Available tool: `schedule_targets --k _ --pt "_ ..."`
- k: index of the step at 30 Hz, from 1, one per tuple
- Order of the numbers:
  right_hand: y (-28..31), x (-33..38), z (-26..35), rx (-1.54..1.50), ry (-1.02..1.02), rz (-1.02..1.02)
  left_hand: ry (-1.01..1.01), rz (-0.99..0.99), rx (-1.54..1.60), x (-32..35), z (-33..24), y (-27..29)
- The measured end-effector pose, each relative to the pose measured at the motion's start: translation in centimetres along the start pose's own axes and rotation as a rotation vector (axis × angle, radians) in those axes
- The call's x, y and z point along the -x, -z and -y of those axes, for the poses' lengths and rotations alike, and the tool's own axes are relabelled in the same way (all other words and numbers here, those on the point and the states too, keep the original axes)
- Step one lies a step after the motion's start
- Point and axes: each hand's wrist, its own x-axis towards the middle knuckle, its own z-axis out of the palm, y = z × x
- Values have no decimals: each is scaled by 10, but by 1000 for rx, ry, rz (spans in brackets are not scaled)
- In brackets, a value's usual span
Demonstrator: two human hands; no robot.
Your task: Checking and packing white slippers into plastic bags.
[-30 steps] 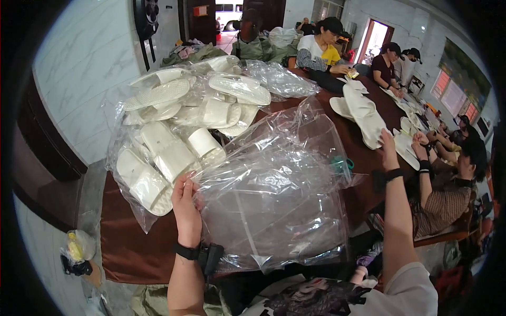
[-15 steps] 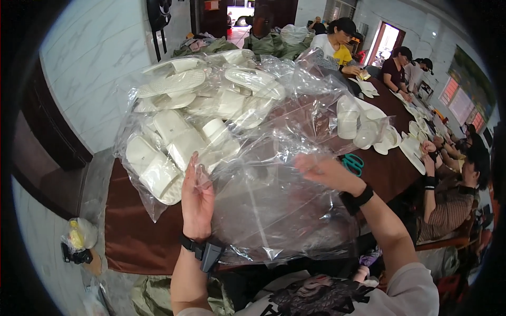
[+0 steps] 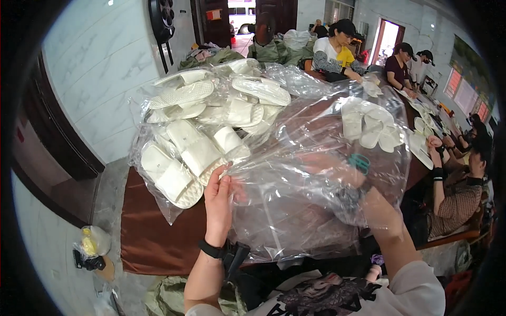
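Observation:
My left hand (image 3: 217, 197) pinches gathered plastic of a large clear bag (image 3: 295, 221) beside the slipper pile. Behind or inside the clear film is my right hand (image 3: 337, 171), smeared by motion, so its fingers cannot be made out; film also lies over that wrist and forearm. To the left, white slippers (image 3: 192, 145) are heaped in clear plastic, some tilted, some sole up. A smaller group of white slippers (image 3: 371, 124) lies on the table's right part, seen through the raised film. Near my right hand are green-handled scissors (image 3: 359, 164).
A brown cloth (image 3: 153, 231) covers the long table. Along its far and right sides, several people (image 3: 342, 50) handle white pieces. Green sacks (image 3: 279, 50) are piled behind the table. On the floor at left sits a plastic bag with something yellow (image 3: 92, 241).
My left hand has moved right and closed on the bag's plastic. The bag's film has been lifted and spread rightward, now over my right hand and forearm.

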Motion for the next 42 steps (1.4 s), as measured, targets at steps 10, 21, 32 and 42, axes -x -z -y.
schedule_targets --k 10,21,32,42 --pt "37 154 1 -331 -208 -1000 29 51 -510 43 -23 -17" --pt "-32 117 42 218 -252 -476 267 -45 -344 61 -15 -17" --pt "6 65 0 376 127 -463 -488 -217 -1041 78 -21 -13" --pt "-28 68 -5 825 205 48 -415 461 -1793 9 22 4"
